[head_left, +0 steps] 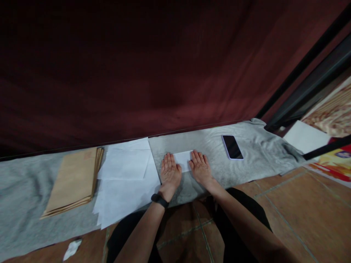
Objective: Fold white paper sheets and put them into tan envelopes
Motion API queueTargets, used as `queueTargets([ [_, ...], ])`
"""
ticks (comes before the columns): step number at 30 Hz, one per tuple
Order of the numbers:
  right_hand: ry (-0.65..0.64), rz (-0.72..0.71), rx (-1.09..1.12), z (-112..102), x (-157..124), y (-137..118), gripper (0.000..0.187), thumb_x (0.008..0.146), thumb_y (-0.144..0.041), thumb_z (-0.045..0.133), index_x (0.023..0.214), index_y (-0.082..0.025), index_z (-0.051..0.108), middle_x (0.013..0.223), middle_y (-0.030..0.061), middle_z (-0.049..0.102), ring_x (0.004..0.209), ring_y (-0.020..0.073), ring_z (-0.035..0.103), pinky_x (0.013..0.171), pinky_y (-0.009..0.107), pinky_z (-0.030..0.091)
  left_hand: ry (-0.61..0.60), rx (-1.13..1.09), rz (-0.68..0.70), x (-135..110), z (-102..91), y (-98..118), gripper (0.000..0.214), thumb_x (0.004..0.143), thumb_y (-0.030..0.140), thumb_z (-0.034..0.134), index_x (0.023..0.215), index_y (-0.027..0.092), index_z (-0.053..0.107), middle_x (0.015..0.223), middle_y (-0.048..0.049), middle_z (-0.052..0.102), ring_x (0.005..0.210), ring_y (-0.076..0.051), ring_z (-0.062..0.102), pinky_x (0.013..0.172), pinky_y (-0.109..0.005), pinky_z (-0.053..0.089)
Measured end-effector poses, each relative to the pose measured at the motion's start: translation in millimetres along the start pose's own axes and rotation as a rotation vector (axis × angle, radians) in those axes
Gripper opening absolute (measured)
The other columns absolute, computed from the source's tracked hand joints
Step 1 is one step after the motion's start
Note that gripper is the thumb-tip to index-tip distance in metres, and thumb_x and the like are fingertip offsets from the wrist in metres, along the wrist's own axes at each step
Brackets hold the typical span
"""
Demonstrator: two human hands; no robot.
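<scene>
My left hand (170,171) and my right hand (200,167) lie flat, fingers stretched out, on a small folded white paper (183,160) that rests on a grey cloth (208,146) spread over the floor. Each hand presses one end of the paper; only its middle shows between them. A black band sits on my left wrist. Neither hand holds anything.
Left of my hands lie loose white sheets (124,175), and further left a stack of brown envelopes (72,180). A phone (232,147) lies face up on the cloth at the right. A dark red curtain (137,73) hangs behind. A crumpled paper scrap (71,249) sits on the tiled floor.
</scene>
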State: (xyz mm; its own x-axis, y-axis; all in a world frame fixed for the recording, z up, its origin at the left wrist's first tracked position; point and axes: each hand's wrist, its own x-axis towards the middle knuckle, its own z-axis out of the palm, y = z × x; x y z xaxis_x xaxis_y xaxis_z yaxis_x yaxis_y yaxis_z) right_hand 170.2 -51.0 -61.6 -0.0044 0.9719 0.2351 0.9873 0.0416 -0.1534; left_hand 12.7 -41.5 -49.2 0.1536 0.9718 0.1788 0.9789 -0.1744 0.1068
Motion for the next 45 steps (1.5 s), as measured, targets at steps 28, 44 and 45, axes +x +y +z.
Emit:
queueTargets([
  [28, -0.174, -0.28, 0.177, -19, -29, -6, 0.057, 0.107, -0.043, 0.021, 0.155, -0.014, 0.034, 0.161, 0.0067, 0.032, 0.149, 0.0188, 0.029, 0.125, 0.04, 0.02, -0.058, -0.085, 0.207, -37, 4.0, 15, 0.06, 0.096, 0.02, 0.031, 0.154, 0.005, 0.03, 0.161, -0.0178, 0.03, 0.152, -0.026, 0.022, 0.122, -0.046, 0.027],
  [44, -0.067, -0.108, -0.016, -15, -45, 8, 0.062, 0.105, -0.045, 0.031, 0.155, -0.007, 0.032, 0.16, 0.0153, 0.033, 0.146, 0.0297, 0.034, 0.12, 0.049, 0.021, -0.091, -0.047, 0.016, -44, -14.8, 17, 0.073, 0.098, 0.046, 0.039, 0.153, -0.001, 0.028, 0.163, -0.0214, 0.024, 0.153, -0.031, 0.018, 0.125, -0.049, 0.012],
  [45, -0.068, -0.098, -0.025, -16, -45, 9, 0.063, 0.105, -0.045, 0.03, 0.155, -0.006, 0.032, 0.16, 0.0158, 0.033, 0.146, 0.0301, 0.034, 0.12, 0.049, 0.022, -0.091, -0.044, 0.013, -44, -14.9, 17, 0.074, 0.098, 0.047, 0.04, 0.153, -0.001, 0.028, 0.163, -0.0216, 0.023, 0.153, -0.031, 0.018, 0.125, -0.049, 0.012],
])
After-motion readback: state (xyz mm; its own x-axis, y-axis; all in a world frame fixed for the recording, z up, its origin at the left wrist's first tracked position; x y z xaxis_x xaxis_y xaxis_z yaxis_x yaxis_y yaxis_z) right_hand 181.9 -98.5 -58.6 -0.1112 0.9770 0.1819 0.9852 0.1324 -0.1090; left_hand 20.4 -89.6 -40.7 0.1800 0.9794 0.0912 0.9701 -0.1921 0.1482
